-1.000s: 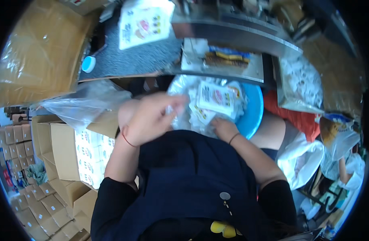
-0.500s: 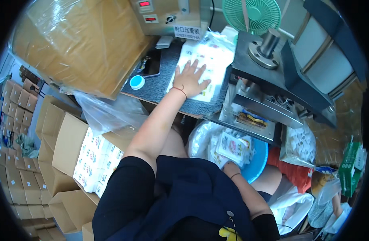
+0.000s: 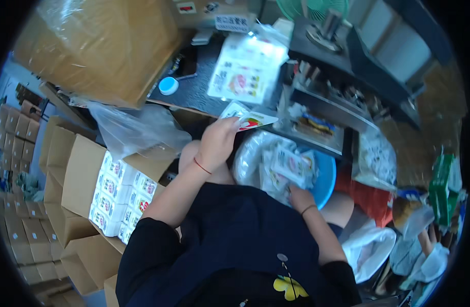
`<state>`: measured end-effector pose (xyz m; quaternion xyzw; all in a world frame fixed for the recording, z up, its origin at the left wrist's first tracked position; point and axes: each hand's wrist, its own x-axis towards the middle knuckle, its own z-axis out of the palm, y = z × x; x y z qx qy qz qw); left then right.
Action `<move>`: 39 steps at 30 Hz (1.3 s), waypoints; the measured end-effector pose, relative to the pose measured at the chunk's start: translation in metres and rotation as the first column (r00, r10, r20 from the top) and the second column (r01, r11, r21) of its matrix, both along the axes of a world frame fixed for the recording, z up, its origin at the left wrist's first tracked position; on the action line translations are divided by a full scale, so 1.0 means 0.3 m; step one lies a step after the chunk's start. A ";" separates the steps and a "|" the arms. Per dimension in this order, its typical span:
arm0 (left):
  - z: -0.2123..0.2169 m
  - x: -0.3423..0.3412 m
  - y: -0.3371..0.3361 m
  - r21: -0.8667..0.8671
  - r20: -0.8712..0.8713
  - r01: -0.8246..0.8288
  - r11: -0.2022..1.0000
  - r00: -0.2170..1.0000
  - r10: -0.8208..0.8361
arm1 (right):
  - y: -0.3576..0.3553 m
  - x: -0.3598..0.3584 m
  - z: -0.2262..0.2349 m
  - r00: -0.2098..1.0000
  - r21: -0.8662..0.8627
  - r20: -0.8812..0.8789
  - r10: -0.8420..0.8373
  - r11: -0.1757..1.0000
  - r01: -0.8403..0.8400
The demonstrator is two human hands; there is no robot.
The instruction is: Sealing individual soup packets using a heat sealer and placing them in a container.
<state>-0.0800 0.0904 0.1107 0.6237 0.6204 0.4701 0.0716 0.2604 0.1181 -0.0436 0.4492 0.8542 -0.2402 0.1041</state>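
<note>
Dark workbench [image 3: 199,97]; a packet [image 3: 258,121] is pinched by the left hand [image 3: 217,141]; right hand [image 3: 301,198] partly hidden, grip unclear.

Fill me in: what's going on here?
The left hand holds a flat white printed packet near the front edge of a dark mat. The right hand is at a pile of similar packets in a round blue plastic tub. More flat white printed packaging lies on the mat.
</note>
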 end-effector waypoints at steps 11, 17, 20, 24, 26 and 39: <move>0.096 0.308 -0.066 -0.191 0.658 0.480 0.856 0.710 -0.252 | 0.013 0.082 0.436 0.541 -0.177 -0.789 -0.291 0.951 0.254; 0.091 0.383 -0.089 -0.303 0.523 0.551 0.777 0.778 -0.347 | 0.054 0.007 0.849 0.380 0.078 -0.925 0.005 0.981 0.178; 0.079 0.440 -0.098 -0.212 0.740 0.665 0.716 0.588 -0.327 | 0.086 -0.016 0.848 0.620 0.307 -0.765 0.175 0.945 0.112; 0.077 0.443 -0.095 -0.210 0.909 0.812 0.544 0.367 -0.198 | 0.120 0.053 0.872 0.785 0.258 -0.587 0.198 0.965 -0.050; 0.073 0.452 -0.089 -0.236 0.916 0.840 0.488 0.359 -0.176 | 0.133 0.072 0.873 0.767 0.205 -0.612 0.194 0.975 -0.082; 0.078 0.372 0.167 -0.126 0.992 0.784 0.607 0.112 0.060 | 0.420 0.297 0.668 0.973 0.594 -0.198 -0.115 0.776 0.213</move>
